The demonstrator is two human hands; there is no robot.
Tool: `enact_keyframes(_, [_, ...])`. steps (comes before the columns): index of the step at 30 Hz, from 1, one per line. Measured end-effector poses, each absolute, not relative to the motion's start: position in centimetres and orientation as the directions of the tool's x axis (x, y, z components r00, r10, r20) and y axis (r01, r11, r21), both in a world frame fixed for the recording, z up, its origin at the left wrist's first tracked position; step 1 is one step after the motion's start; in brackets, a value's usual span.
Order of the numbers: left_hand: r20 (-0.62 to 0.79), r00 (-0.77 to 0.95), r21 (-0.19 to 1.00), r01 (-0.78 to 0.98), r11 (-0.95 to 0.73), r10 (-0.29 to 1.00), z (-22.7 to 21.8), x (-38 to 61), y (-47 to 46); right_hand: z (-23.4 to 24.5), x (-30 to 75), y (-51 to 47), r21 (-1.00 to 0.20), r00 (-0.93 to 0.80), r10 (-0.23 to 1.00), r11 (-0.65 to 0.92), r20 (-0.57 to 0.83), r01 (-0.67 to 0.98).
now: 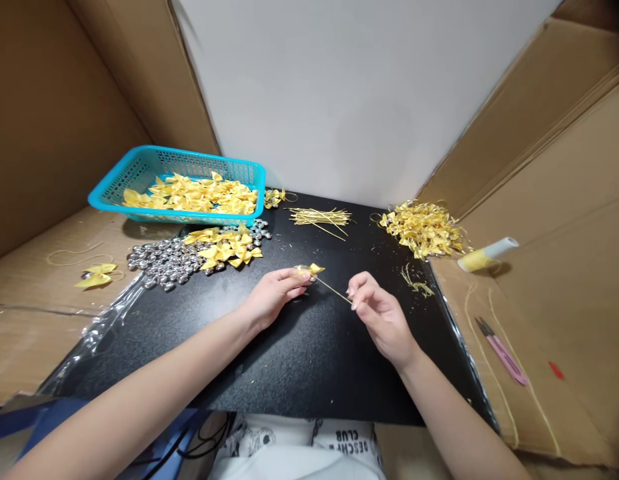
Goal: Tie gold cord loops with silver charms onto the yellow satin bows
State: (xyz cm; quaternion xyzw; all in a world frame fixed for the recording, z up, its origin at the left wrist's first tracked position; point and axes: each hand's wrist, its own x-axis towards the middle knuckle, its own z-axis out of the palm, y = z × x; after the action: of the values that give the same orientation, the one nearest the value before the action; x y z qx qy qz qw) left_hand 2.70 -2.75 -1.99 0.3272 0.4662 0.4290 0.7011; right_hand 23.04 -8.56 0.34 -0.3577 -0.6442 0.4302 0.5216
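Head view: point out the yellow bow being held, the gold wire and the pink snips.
yellow bow (313,269), head view, on its ribbon loop.
gold wire (334,289), head view, middle of its bare stretch.
pink snips (507,360), head view, middle of the pink handle.

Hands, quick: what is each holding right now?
Left hand: fingers shut on the yellow bow.
Right hand: fingers pinched on the gold cord from it.
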Motion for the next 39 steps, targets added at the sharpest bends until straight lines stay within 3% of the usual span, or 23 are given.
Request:
enact_keyframes(6, [-0.397, 0.181, 0.828, -0.352, 0.437, 0.900, -1.6, 2.5, -2.3, 0.5, 23.7, -8.4, -0.934, -0.144, 0.927, 0.325, 0.345, -0.149])
enact_keyframes(14, [-0.387, 0.227, 0.814, -0.370, 0.447, 0.893, -1.3, 2.5, -2.4, 1.1, 23.3, -7.9, -0.956, -0.086, 0.968, 0.216, 0.237, -0.199])
enact_keyframes(19, [-0.369, 0.297, 0.798, -0.384, 0.464, 0.881, -1.2, 2.4, -2.2, 0.4, 23.7, -7.2, -0.971, -0.038, 0.998, 0.032, 0.042, -0.238])
enact_keyframes(23, [-0.353, 0.378, 0.757, -0.423, 0.499, 0.856, -0.8, 2.3, -2.3, -0.8, 23.4, -6.8, -0.944, -0.094, 0.983, -0.177, -0.156, -0.278])
enact_keyframes(26, [-0.349, 0.424, 0.737, -0.427, 0.524, 0.836, -0.3, 2.5, -2.9, -1.6, 22.5, -6.9, -0.930, -0.152, 0.963, -0.257, -0.223, -0.263])
enact_keyframes(29, [-0.334, 0.504, 0.723, -0.405, 0.560, 0.796, 0.2, 2.8, -4.0, -2.2, 21.2, -6.9, -0.956, -0.147, 0.971, -0.218, -0.191, -0.195])
enact_keyframes(34, [-0.293, 0.728, 0.719, -0.260, 0.644, 0.620, 0.0, 3.3, -5.7, -2.9, 20.5, -5.9, -0.990, 0.031, 0.999, -0.032, -0.036, -0.136])
enact_keyframes(39, [-0.320, 0.682, 0.674, -0.324, 0.663, 0.658, -0.1, 3.4, -5.7, -2.3, 22.3, -6.1, -0.987, 0.223, 0.966, 0.149, 0.133, -0.053])
